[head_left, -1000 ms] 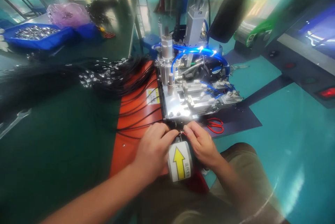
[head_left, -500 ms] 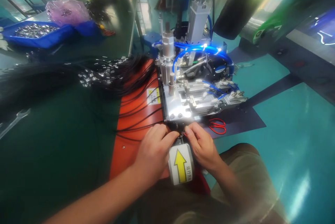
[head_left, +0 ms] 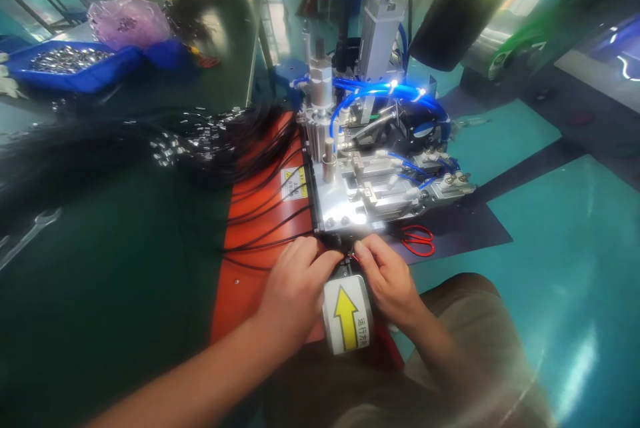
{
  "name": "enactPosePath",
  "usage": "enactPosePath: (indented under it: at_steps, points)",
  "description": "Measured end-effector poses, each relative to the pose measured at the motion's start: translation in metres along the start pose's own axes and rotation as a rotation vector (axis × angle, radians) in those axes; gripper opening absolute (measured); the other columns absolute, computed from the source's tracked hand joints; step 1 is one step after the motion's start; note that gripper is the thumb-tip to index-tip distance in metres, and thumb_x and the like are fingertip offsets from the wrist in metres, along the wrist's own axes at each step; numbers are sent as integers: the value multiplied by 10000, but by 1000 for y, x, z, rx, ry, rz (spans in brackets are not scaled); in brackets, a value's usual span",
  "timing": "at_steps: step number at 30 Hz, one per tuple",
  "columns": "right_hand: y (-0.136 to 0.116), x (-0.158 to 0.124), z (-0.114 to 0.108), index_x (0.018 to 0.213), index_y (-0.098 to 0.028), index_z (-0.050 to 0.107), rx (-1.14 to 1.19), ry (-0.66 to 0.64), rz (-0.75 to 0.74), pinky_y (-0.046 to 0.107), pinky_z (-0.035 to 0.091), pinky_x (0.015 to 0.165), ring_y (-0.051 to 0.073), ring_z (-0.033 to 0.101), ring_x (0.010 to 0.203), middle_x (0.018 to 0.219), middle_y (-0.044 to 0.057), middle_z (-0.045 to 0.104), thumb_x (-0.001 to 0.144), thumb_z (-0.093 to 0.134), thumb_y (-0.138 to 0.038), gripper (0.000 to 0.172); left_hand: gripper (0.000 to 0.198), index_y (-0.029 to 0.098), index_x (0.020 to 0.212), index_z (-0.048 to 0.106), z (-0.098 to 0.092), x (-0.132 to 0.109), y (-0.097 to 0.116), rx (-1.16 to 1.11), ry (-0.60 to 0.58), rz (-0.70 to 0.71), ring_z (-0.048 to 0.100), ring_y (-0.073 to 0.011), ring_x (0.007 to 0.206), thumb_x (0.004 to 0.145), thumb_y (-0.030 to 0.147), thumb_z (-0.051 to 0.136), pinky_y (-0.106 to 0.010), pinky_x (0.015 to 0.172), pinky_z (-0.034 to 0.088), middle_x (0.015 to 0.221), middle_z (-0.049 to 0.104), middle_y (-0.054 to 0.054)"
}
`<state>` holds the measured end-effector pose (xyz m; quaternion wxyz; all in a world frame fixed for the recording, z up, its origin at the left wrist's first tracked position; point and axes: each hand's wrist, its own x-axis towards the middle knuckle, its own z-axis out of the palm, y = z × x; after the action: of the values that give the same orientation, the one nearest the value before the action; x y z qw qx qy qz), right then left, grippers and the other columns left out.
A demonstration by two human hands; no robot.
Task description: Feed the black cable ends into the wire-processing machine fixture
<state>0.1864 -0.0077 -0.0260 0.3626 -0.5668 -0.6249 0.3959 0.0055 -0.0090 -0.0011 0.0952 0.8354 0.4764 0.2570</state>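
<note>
Both my hands meet at the near edge of a metal machine [head_left: 345, 205] with silver cylinders and blue air tubes. My left hand [head_left: 296, 275] is closed, its thumb pointing right toward the gap between the hands; what its fingers hold is hidden. Across that gap my right hand [head_left: 385, 275] pinches, thumb against forefinger, on something too small to make out. Just below the fingertips sits a rounded cover [head_left: 347, 315] with a yellow arrow label. Thin black cables [head_left: 263, 218] run over the red plate [head_left: 250, 295] to the machine's left side.
Red-handled scissors [head_left: 419, 241] lie right of my right hand. A heap of black cables with shiny metal ends [head_left: 173, 148] spreads to the left. Farther back stand a blue tray [head_left: 85, 81] of small metal parts and a pink bag [head_left: 129, 23]. A wrench [head_left: 33, 235] lies at far left.
The view has shifted very slightly. Both hands keep nearly the same place and grip at the machine's near edge.
</note>
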Motion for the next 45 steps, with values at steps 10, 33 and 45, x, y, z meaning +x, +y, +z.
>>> enactPosePath:
  at_steps: [10, 33, 45]
  points:
    - [-1, 0, 0, 792, -217, 511, 3, -1, 13, 242, 395, 631, 135, 505, 668, 712, -28, 531, 1011, 418, -372, 284, 261, 186, 1002, 684, 0, 0, 1, 34, -7, -10, 483, -200, 791, 912, 100, 454, -305, 677, 426, 838, 543, -68]
    - [0, 1, 3, 765, -221, 479, -25, 30, -31, 251, 386, 608, 138, 485, 637, 690, -27, 510, 998, 418, -357, 277, 231, 183, 972, 685, -3, 1, 3, 126, -100, 18, 471, -227, 810, 904, 124, 472, -351, 698, 438, 845, 518, -85]
    - [-3, 2, 3, 752, -219, 466, -30, 32, 11, 249, 377, 609, 138, 478, 643, 687, -31, 505, 985, 434, -323, 257, 168, 176, 957, 660, -7, 3, 3, 167, -194, 74, 461, -236, 804, 841, 151, 541, -360, 689, 439, 855, 513, -91]
